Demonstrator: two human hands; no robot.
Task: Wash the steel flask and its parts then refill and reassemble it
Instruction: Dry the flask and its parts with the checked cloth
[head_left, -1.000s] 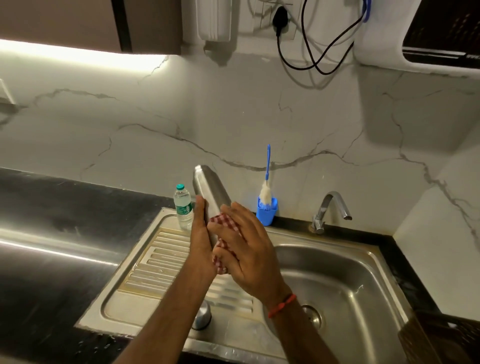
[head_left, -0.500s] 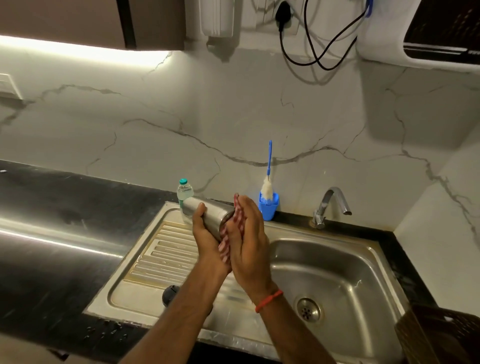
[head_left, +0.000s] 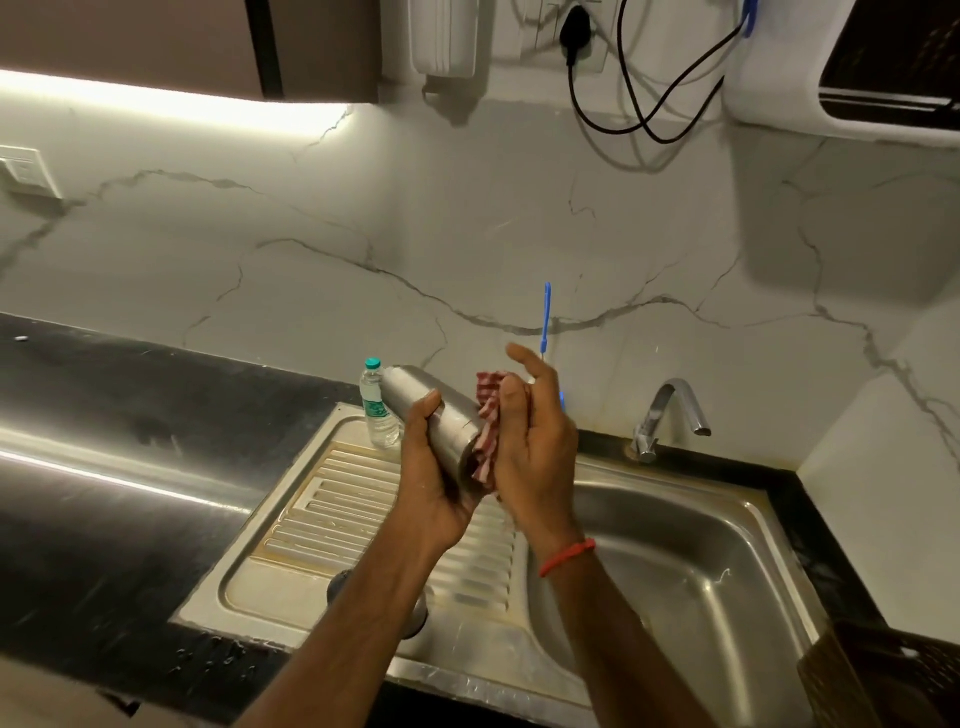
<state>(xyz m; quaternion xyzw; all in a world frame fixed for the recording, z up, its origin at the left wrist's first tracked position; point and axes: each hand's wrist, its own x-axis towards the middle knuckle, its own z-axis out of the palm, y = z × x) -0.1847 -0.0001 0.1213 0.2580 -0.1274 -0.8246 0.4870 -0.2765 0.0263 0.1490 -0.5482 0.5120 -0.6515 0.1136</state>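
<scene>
While lying tilted above the ribbed drainboard (head_left: 337, 499), the steel flask (head_left: 431, 410) is being grasped around its body by the left hand (head_left: 434, 483). Against its lower end, the right hand (head_left: 535, 452) is pressing a red checked cloth (head_left: 488, 415), thumb pinning it and fingers partly spread. Behind it a small plastic bottle (head_left: 379, 410) is standing. Rightward the sink basin (head_left: 701, 582) and tap (head_left: 670, 410) are sitting, black countertop (head_left: 104, 467) around them, marble wall (head_left: 363, 234) behind.

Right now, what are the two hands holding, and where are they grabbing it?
The left hand grips the steel flask around the middle of its body. The right hand presses a red checked cloth against the flask's end.
</scene>
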